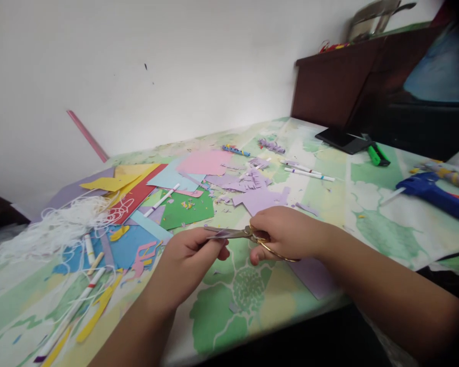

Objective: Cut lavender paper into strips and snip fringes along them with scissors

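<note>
In my right hand (281,234) is a pair of scissors (237,233) with gold handles, its blades pointing left. My left hand (195,255) pinches a small piece of purple paper (222,235) between thumb and fingers, and the blades lie across it. How far the blades are apart is hard to make out. Just beyond my hands lie purple paper scraps (258,196) with fringed edges. A purple sheet (314,277) rests partly under my right wrist.
White string (61,224) is heaped at the left over coloured paper, including a red sheet (143,188) and a green sheet (187,208). Several markers (309,174) lie about. At the right are a blue glue gun (432,191), a green highlighter (378,154) and a black phone (342,140).
</note>
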Action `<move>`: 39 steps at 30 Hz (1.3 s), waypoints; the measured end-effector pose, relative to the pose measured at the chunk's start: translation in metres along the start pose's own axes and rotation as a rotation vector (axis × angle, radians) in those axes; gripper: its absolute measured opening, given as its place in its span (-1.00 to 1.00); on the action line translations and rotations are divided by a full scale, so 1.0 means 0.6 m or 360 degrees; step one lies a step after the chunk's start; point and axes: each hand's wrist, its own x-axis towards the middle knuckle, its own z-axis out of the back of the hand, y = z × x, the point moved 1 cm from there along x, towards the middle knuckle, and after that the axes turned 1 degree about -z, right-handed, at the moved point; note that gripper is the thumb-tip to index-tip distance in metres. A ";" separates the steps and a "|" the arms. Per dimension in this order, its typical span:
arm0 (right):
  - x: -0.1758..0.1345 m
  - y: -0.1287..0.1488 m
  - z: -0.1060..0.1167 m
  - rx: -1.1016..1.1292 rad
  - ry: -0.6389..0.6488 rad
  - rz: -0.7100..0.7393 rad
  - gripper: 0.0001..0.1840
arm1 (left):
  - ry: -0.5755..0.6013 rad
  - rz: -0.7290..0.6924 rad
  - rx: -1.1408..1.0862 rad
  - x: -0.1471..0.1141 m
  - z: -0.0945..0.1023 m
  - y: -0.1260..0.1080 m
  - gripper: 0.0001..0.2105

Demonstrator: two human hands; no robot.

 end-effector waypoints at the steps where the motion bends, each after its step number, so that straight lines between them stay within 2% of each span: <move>1: 0.000 0.001 0.001 -0.0005 0.0000 0.0000 -0.41 | -0.0005 0.0007 0.0007 0.000 0.000 0.000 -0.79; 14: 0.001 -0.005 -0.001 -0.0073 -0.0031 -0.0038 -0.39 | 0.0040 -0.0004 -0.0076 -0.005 -0.003 0.002 -0.76; 24: 0.001 -0.006 0.000 -0.0021 -0.0015 -0.0091 -0.38 | 0.0010 -0.0164 -0.0128 -0.003 -0.007 0.018 -0.71; 31: 0.004 -0.009 0.002 -0.0069 -0.0079 -0.0052 -0.37 | 0.0015 -0.0195 -0.0174 -0.002 -0.009 0.009 -0.70; 35: 0.004 -0.010 0.004 -0.0132 -0.0163 -0.0066 -0.36 | 0.0021 -0.0140 -0.0201 0.000 -0.012 0.003 -0.71; 39: 0.004 -0.010 0.004 -0.0137 -0.0149 -0.0057 -0.36 | -0.0024 -0.0164 -0.0161 0.006 -0.019 0.011 -0.71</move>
